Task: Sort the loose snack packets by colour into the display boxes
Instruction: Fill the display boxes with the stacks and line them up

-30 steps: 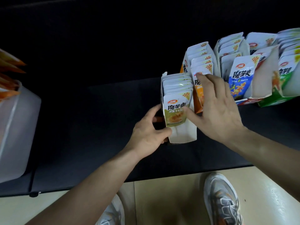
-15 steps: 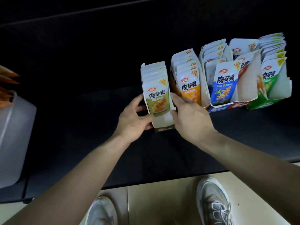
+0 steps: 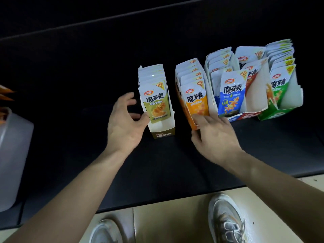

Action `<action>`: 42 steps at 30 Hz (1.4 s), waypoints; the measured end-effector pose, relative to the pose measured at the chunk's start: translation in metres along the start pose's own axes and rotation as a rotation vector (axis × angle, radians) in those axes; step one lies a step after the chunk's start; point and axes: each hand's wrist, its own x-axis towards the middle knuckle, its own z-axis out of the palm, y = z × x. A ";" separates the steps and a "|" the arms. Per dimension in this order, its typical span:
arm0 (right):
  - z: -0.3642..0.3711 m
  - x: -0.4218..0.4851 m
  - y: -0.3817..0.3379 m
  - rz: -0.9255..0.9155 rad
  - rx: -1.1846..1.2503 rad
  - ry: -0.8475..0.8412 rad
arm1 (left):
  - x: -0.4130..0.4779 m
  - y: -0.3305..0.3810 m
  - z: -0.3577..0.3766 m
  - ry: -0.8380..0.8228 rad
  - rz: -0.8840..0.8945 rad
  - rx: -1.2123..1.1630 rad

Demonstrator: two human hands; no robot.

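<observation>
Five display boxes stand in a row on the black table [image 3: 157, 176]. The olive box [image 3: 164, 133] holds several olive packets [image 3: 156, 104] and stands apart at the left. My left hand [image 3: 125, 125] is beside its left wall, fingers spread, with the thumb tip just touching the box. The orange box [image 3: 185, 109] leans with several orange packets [image 3: 195, 100] inside. My right hand [image 3: 214, 135] grips its front lower corner. Further right stand the blue packets [image 3: 231, 97], red packets [image 3: 252, 76] and the green box [image 3: 266, 115].
A translucent plastic bin [image 3: 14, 155] sits at the table's left end, with loose orange packets [image 3: 5, 95] sticking out of it. The table's near edge runs just above my shoes [image 3: 226, 220] on the tiled floor.
The olive box has been set down left of the orange box. My right hand left it and went to the orange box's front. My left hand has loosened its hold and spread its fingers.
</observation>
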 end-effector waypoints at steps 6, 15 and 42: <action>-0.007 -0.028 -0.022 -0.091 0.106 -0.125 | -0.019 0.006 0.001 -0.032 0.142 -0.009; -0.038 0.027 0.005 -0.134 0.007 0.217 | -0.039 0.013 0.035 -0.267 0.180 0.120; -0.055 0.051 -0.003 -0.257 -0.345 -0.177 | -0.035 0.006 0.053 -0.301 0.187 0.245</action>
